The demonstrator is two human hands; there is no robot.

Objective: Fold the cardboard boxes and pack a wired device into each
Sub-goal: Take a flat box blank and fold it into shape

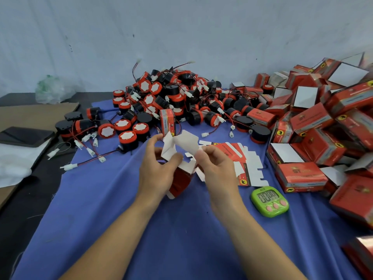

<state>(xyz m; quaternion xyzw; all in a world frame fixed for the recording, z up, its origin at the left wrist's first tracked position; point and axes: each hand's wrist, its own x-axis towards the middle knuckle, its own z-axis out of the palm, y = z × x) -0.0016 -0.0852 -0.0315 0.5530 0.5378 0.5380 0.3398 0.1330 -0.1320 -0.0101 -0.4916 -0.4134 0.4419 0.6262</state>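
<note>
1. Between your two hands, near the middle of the scene, is the half-folded red-and-white cardboard box (182, 145). Its white flaps stand open on the far side and its red body hangs on the near side.
2. Your left hand (159, 170) grips the box's left side with its fingers curled round the card. The thumb pinches a white flap near the top.
3. Your right hand (217, 168) pinches the right-hand white flap between thumb and forefinger. The other fingers are loosely curled beneath.
4. Just right of that hand, flat unfolded red-and-white box blanks (245, 164) lie overlapping on the blue cloth (131, 225).
5. Near and right of the blanks sits a lime-green digital timer with pink buttons (269, 201).
6. Beyond your hands, a small red printed box (167, 122) stands upright at the near edge of a heap of round black-and-red wired devices with white connectors (171, 98).
7. Along the right side, folded red boxes (314, 126) lie piled together, several showing white flaps.
8. At the far left, a brown cardboard sheet (30, 116) lies under a flat black panel (23, 136). A crumpled clear plastic bag (50, 90) rests against the wall.
</note>
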